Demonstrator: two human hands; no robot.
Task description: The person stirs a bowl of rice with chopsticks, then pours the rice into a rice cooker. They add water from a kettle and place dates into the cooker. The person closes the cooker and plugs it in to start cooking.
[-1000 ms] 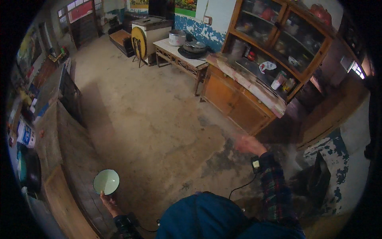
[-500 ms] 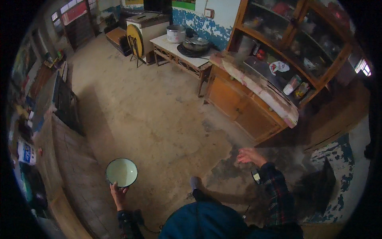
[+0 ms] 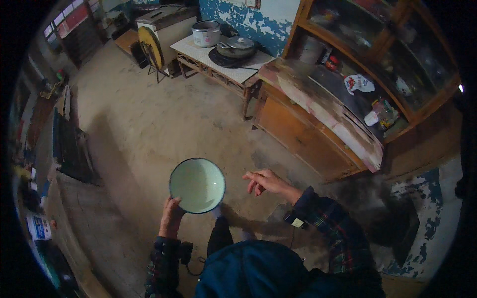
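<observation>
A pale green enamel bowl (image 3: 198,185) with a dark rim is tilted so its inside faces up, and nothing shows in it. Gripping its lower left rim is my left hand (image 3: 171,216), thumb over the edge and the other fingers hidden behind. My right hand (image 3: 264,182) hangs in the air to the right of the bowl, apart from it. Its fingers are loosely bent and spread, with nothing between them. Both forearms wear dark plaid sleeves, and a small dark device (image 3: 296,222) sits by the right wrist.
A wooden cabinet (image 3: 303,134) with glass doors above stands ahead right. Left of it, a low table (image 3: 186,48) bears a white pot (image 3: 205,34) and a lidded pan (image 3: 237,47). A round yellow board (image 3: 150,46) leans farther back. Wooden furniture (image 3: 89,218) lines the left side.
The bowl in my left hand has risen and moved right, toward the middle. My right hand has moved left, closer to it. The view has shifted nearer the cabinet.
</observation>
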